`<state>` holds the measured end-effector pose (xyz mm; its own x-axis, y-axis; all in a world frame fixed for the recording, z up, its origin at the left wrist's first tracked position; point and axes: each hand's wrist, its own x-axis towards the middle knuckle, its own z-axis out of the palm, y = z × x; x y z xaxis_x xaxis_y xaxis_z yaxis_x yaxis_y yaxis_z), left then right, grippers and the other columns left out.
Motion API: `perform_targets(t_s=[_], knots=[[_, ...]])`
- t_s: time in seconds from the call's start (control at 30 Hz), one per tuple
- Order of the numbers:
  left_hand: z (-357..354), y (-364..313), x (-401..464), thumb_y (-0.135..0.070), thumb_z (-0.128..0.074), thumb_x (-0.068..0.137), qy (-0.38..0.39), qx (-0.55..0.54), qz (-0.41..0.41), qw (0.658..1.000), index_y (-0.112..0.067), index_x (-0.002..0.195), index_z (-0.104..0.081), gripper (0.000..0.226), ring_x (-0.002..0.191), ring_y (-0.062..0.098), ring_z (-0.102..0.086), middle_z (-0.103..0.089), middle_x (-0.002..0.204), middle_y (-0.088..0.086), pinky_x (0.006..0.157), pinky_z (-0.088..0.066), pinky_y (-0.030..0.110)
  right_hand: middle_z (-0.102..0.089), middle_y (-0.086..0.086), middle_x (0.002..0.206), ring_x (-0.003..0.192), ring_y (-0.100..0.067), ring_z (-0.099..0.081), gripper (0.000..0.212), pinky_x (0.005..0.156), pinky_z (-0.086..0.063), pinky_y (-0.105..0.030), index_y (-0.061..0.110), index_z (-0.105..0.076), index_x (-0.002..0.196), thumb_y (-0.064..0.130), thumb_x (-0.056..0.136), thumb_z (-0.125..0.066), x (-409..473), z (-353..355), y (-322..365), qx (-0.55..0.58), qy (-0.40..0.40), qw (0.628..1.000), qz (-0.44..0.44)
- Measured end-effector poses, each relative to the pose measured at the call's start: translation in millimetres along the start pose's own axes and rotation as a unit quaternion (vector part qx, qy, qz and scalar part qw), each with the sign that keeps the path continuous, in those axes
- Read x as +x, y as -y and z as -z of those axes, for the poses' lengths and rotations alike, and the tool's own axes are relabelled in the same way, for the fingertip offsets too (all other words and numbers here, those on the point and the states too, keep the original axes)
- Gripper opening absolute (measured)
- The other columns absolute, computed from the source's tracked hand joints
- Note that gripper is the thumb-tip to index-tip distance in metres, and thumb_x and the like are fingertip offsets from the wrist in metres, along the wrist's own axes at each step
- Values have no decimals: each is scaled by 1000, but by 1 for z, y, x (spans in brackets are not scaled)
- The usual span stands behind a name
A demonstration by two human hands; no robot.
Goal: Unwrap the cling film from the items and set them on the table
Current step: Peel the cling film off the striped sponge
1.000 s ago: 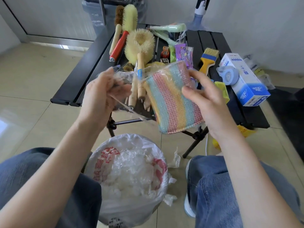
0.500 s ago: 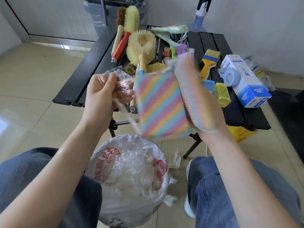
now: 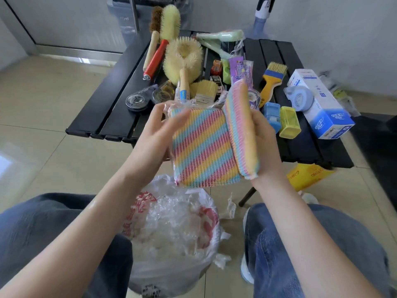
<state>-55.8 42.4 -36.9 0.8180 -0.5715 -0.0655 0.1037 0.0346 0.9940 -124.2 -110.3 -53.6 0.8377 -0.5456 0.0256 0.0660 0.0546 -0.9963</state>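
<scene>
Two striped sponges are held up in the air in front of the near edge of the black table [image 3: 103,117], above a bin bag [image 3: 171,244] full of crumpled film. The left hand [image 3: 154,143] grips the flat sponge [image 3: 204,147] by its left side, where cling film [image 3: 171,104] bunches at the top corner. The right hand [image 3: 266,145] clasps the second sponge [image 3: 241,130] edge-on — the two sponges touch along one side. Brushes [image 3: 182,59] and a blue-and-white box [image 3: 320,104] lie on the table.

sponge cloths [image 3: 204,147] in my hands: pink, yellow, blue diagonal stripes
my table [image 3: 111,108]: black
my jeans [image 3: 300,244]: blue
</scene>
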Motion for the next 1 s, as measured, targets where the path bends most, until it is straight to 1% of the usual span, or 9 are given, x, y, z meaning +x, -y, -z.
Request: perform_targets(t_s=[0.17,0.27,0.33,0.47,0.57,0.63,0.77,0.87,1.0], knots=[[-7,12,-1,-15,-64,89,-70,36,-96,992,-15,111,-46,28,79,10,-72,-71,86,-11,60,-56,22,-49,-2,91,76,-18,-54,22,65,-42,-21,19,-42,91,-2,88,-50,-10,-3,1,-205,-117,956,176],[-16,17,-2,-11,-70,85,-102,95,-148,979,-15,111,-46,35,76,-1,-65,-66,82,-21,65,-51,17,-43,-3,90,80,-23,-47,18,67,-38,-25,8,-49,83,-10,81,-48,-11,-5,-5,-336,-141,881,301],[-19,21,-2,-6,-71,84,-111,117,-163,973,-14,112,-45,40,73,-5,-61,-64,83,-25,65,-47,16,-49,-5,85,80,-24,-48,13,68,-41,-33,4,-56,80,-5,83,-47,-12,-7,-5,-359,-116,869,320],[-17,20,-1,-13,-61,93,-136,62,-153,977,-13,111,-44,25,71,4,-63,-65,83,-13,59,-52,24,-62,-1,94,87,-22,-51,36,78,-43,-42,7,-65,99,29,91,-38,-16,-11,0,-392,-35,876,280],[-14,14,-1,-25,-57,95,-136,25,-147,979,-14,111,-48,21,79,16,-69,-66,96,9,64,-59,37,-62,5,116,103,-14,-48,67,90,-40,-27,16,-55,131,61,87,-32,-19,-9,7,-401,65,890,208],[-15,10,-3,-24,-57,92,-127,18,-151,980,-14,109,-49,21,76,10,-69,-63,95,9,58,-57,29,-59,11,122,109,-11,-46,78,91,-40,-21,23,-40,143,70,82,-37,-20,-7,8,-382,100,901,177],[-14,10,-4,-13,-57,92,-107,-1,-153,982,-8,88,-49,11,72,8,-69,-65,81,0,62,-57,24,-62,21,100,97,1,-61,61,78,-50,-15,22,-42,135,50,85,-61,-18,-5,12,-295,102,931,190],[-12,10,-4,-21,-57,92,-75,4,-152,985,-8,86,-51,15,76,13,-67,-65,80,2,65,-57,26,-66,15,95,83,3,-63,37,68,-46,-10,19,-54,123,35,90,-59,-17,-3,16,-228,122,953,156],[-10,8,-2,-24,-48,97,-25,2,-150,988,-12,91,-52,14,78,21,-52,-56,88,11,64,-49,23,-66,9,79,72,-7,-62,31,64,-49,-19,23,-60,113,36,86,-57,-16,-1,21,-192,152,966,85]])
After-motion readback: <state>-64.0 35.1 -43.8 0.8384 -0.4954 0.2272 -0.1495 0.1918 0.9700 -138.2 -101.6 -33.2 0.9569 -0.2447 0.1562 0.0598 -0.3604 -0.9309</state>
